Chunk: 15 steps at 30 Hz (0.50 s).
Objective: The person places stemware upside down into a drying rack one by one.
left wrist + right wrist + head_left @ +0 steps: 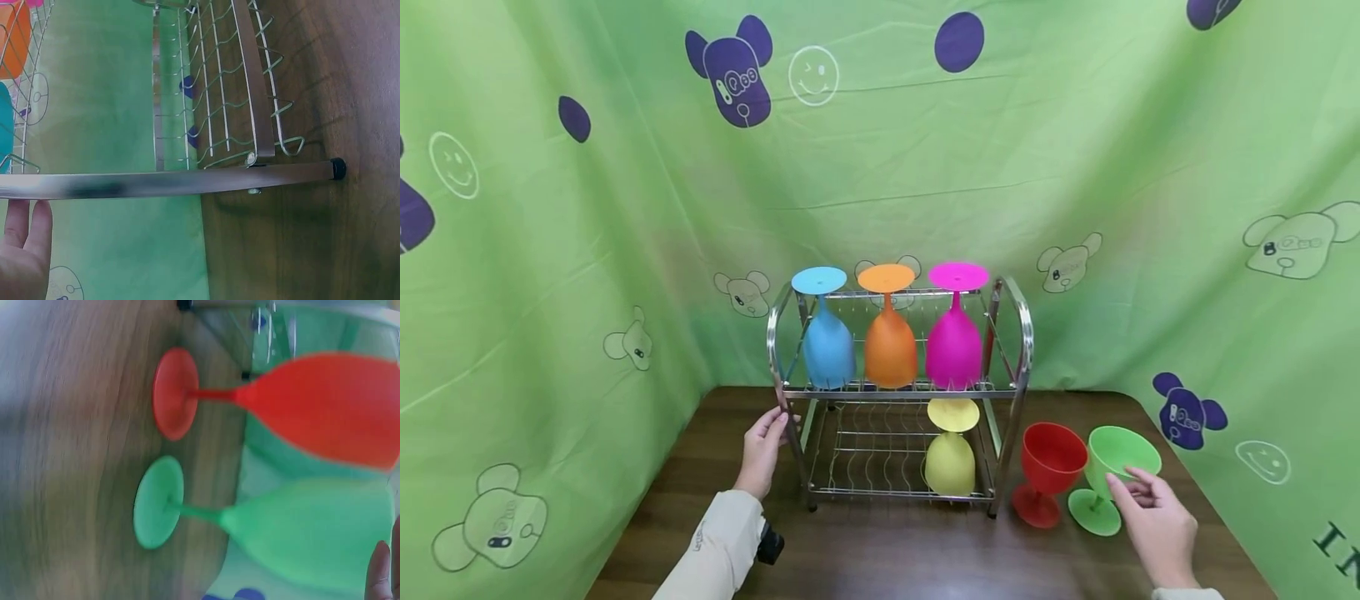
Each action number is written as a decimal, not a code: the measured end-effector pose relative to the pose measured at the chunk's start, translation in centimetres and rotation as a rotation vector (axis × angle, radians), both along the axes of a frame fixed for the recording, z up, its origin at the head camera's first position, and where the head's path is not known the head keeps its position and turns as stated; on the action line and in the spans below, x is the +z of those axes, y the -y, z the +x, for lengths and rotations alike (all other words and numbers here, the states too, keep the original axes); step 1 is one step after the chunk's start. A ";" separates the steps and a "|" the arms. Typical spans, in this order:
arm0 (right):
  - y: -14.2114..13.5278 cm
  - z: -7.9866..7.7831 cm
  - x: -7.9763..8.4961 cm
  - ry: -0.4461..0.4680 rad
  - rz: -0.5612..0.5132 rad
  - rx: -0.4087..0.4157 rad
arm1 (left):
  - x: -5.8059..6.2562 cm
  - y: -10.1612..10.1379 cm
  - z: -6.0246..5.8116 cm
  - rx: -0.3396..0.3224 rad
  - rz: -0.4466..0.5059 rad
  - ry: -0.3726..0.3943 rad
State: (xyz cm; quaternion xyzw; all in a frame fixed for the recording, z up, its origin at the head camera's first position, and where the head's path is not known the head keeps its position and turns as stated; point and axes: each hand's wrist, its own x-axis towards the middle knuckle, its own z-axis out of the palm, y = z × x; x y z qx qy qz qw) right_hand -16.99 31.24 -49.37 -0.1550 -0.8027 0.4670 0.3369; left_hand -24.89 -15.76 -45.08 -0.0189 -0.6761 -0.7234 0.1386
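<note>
My left hand (762, 450) holds the left post of a two-tier metal rack (904, 395), thumb in front; two of its fingers show against the post in the left wrist view. Upside down on the upper tier stand a blue goblet (829, 346), an orange goblet (891, 350) and a magenta goblet (954, 350). Below them a yellow goblet (950, 467) is inverted at the right. On the table, a green goblet (1097, 479) stands upright, with my right hand (1156, 521) close at its rim, fingers loosely bent. Left of it is an upright red goblet (1052, 458).
The dark wooden table (895, 550) carries the rack and both upright goblets. A green printed cloth (880, 167) hangs behind and along both sides. The rack's right post (1013, 442) stands just left of the red goblet.
</note>
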 end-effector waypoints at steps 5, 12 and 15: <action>-2.1 0.0 -0.4 0.053 -0.120 -0.011 | -0.5 0.0 0.5 0.045 0.011 0.013; -4.1 -1.0 -2.1 0.145 -0.224 0.044 | -0.9 0.2 1.2 0.100 -0.021 0.040; -4.5 -1.6 -2.7 0.179 -0.229 0.100 | -0.9 0.4 1.5 0.098 -0.034 0.039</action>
